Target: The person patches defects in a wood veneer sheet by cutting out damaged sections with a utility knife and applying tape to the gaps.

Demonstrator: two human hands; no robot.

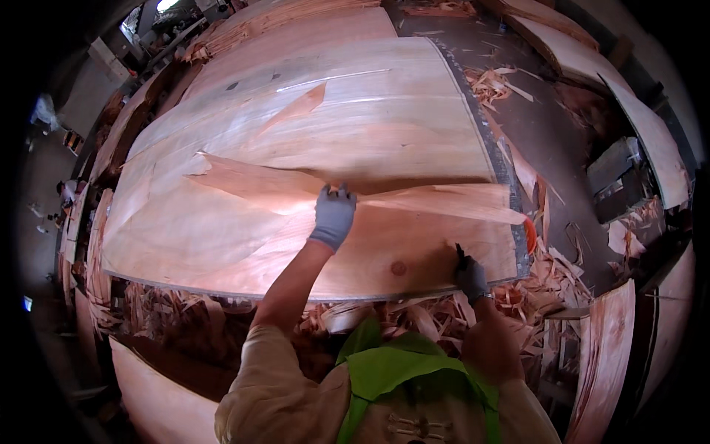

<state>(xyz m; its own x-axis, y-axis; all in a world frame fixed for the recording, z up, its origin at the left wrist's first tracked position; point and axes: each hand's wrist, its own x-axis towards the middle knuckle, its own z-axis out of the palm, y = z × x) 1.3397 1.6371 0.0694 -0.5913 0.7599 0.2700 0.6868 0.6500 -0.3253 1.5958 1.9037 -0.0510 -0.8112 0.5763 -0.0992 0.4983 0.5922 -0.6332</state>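
Observation:
A broad stack of pale wood veneer sheets (222, 237) lies in front of me. Across it runs a long, torn veneer strip (259, 177), lifted and creased along its length. My left hand (335, 216), in a grey glove, is closed on the middle of this strip. Near the right front corner of the stack, my right hand (471, 277), also gloved, is low over the top sheet. Its fingers are curled, and a dark, narrow shape sticks out ahead of them; what it is cannot be made out. A thin reddish veneer scrap (296, 106) lies farther back on the sheet.
Veneer scraps (414, 314) are heaped along the stack's near edge, with another pile of shavings (495, 85) on the floor at far right. Something orange and rounded (529, 235) shows at the stack's right edge. Curved veneer sheets (603, 362) stand at near right.

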